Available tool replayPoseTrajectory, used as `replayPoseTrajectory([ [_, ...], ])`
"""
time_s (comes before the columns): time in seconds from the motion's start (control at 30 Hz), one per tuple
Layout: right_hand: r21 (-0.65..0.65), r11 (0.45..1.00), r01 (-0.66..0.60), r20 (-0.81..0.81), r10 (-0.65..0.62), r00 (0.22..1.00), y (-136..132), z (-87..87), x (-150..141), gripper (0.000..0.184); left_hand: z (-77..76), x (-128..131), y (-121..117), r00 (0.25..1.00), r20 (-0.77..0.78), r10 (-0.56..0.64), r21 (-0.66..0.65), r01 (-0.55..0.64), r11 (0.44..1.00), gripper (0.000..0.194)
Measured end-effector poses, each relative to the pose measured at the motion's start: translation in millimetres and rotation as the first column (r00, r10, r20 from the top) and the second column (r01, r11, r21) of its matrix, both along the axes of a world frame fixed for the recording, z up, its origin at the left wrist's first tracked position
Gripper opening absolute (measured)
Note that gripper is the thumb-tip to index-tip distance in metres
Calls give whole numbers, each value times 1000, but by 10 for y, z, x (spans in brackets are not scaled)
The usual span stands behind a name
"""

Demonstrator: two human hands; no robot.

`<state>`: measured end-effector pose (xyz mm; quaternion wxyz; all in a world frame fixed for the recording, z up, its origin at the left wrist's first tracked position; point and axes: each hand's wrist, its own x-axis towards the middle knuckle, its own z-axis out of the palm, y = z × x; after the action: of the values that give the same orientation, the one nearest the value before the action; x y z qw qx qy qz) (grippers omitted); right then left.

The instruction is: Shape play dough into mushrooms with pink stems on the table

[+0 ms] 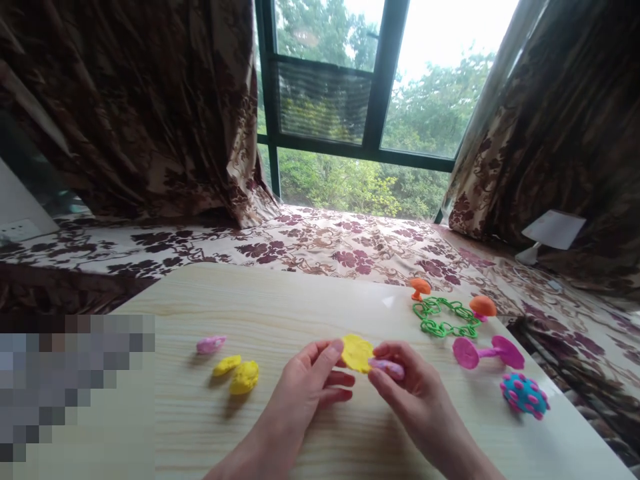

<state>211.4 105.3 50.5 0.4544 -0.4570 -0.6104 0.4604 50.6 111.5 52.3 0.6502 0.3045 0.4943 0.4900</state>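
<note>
My left hand pinches the left edge of a thin, flattened yellow piece of modelling clay between thumb and fingers, above the table. In my right hand is a pink, elongated lump of clay, gripped by thumb and fingertips. Its left end meets or overlaps the right edge of the yellow piece. To the left, on the table, lie a small pink lump and two yellow lumps, a flatter one and a rounder one.
On the table's right stand two orange-capped mushroom shapes, a green chain ring, a magenta dumbbell shape and a blue ball with pink knobs. A lamp sits on the flowered ledge by the window. Pixelation covers the lower left corner.
</note>
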Motion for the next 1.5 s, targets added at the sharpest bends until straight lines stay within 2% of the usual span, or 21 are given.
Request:
replayPoseTrajectory([
  [0.13, -108, 985, 134, -94, -144, 985, 142, -24, 159, 30, 109, -77, -17, 982, -34, 186, 118, -181, 976, 35],
  [0.23, -104, 973, 205, -112, -216, 970, 215, -56, 249, 38, 110, -112, -25, 979, -21, 204, 140, -199, 970, 32],
  [0.33, -109, 969, 224, -94, -234, 968, 217, -73, 254, 40, 36, -123, -3, 980, -2, 200, 115, -198, 973, 31],
  [0.43, -107, 968, 226, -61, -234, 970, 184, -67, 213, 40, -27, -135, 8, 986, 12, 166, 126, -166, 978, 30],
  [0.57, -97, 973, 209, -30, -213, 977, 157, -69, 174, 41, -17, -151, -31, 993, -19, 115, 159, -111, 981, 26],
  [0.7, -108, 980, 165, 18, -164, 986, 154, -109, 168, 39, 35, -144, -69, 991, -37, 126, 159, -119, 980, 23],
  [0.87, -56, 990, 130, 38, -128, 991, 155, -162, 156, 35, 40, -136, -67, 989, -65, 134, 156, -122, 980, 22],
  [1.07, 11, 991, 130, 25, -130, 991, 145, -190, 138, 31, 7, -149, -61, 993, -62, 104, 161, -93, 982, 24],
  [1.17, 44, 989, 142, 68, -145, 987, 143, -228, 143, 27, 11, -144, -56, 992, -56, 111, 152, -102, 983, 22],
  [1.3, 27, 990, 139, 110, -141, 984, 140, -282, 169, 29, 3, -134, -43, 991, -66, 114, 132, -104, 986, 21],
  [1.5, 2, 997, 78, 100, -78, 992, 56, -154, 155, 26, -13, -151, -31, 981, -156, 116, 163, -91, 983, 23],
])
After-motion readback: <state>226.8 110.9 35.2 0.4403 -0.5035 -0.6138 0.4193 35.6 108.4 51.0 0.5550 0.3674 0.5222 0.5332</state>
